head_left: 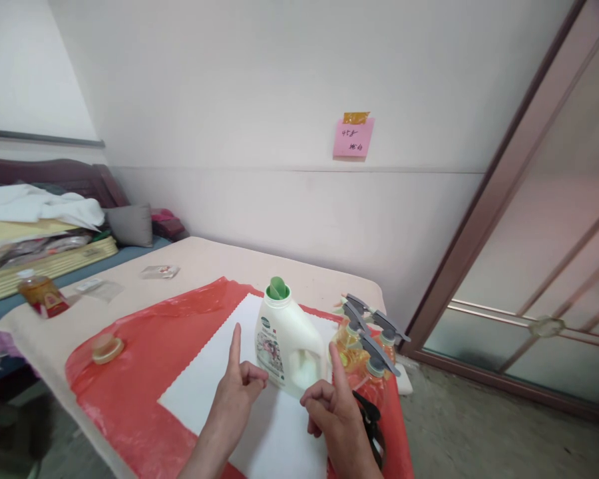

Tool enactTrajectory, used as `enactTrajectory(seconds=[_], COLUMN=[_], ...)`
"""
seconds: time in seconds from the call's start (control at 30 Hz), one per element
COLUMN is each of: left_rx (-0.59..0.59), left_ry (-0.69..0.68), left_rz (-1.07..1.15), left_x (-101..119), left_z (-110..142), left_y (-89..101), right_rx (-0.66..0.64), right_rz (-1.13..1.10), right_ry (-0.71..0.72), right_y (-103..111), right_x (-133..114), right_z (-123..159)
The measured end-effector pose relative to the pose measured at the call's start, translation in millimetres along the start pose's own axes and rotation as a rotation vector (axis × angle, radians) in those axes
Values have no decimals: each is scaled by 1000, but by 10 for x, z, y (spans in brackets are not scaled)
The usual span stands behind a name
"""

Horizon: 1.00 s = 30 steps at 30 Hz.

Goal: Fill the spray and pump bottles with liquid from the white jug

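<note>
A white detergent jug [287, 339] with a green funnel-like piece [278, 288] in its mouth stands on a white sheet [214, 372] over red plastic [144, 359]. My left hand [237, 392] hovers just left of the jug, index finger pointing up, other fingers curled, holding nothing. On the jug's right, my right hand [332, 412] makes the same pointing gesture. Several spray bottles of yellow liquid with grey triggers [367, 339] stand right of the jug.
A round cap [107, 348] lies on the red plastic at left. A small amber bottle [42, 295] and clear packets [160, 271] sit on the beige table. A dark tool [372, 422] lies by my right hand. A sliding glass door [544, 266] stands to the right.
</note>
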<state>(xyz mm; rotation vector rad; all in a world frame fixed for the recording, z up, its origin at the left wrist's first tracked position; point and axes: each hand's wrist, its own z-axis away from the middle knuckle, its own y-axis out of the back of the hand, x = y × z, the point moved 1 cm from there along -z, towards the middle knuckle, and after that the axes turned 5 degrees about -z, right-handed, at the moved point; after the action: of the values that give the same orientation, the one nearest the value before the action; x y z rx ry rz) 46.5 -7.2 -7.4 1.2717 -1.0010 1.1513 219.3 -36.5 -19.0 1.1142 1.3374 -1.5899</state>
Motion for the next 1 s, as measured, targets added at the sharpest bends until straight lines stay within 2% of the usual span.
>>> enactTrajectory(seconds=[0.3,0.47,0.6,1.0], left_rx=[13,30,-10,21], left_ry=[-9,-34,-55,-129], left_rz=[31,25,19,-25], left_x=[15,81,154,296], left_z=[18,67,163,347], left_y=[-22,-46,-89,-65], right_rx=[-22,-85,-132,-128], right_rz=[58,111,139,123], right_ry=[29,40,49,158], right_y=[-5,40,86,72], right_x=[-18,-61,-108,-202], right_z=[21,39,40,28])
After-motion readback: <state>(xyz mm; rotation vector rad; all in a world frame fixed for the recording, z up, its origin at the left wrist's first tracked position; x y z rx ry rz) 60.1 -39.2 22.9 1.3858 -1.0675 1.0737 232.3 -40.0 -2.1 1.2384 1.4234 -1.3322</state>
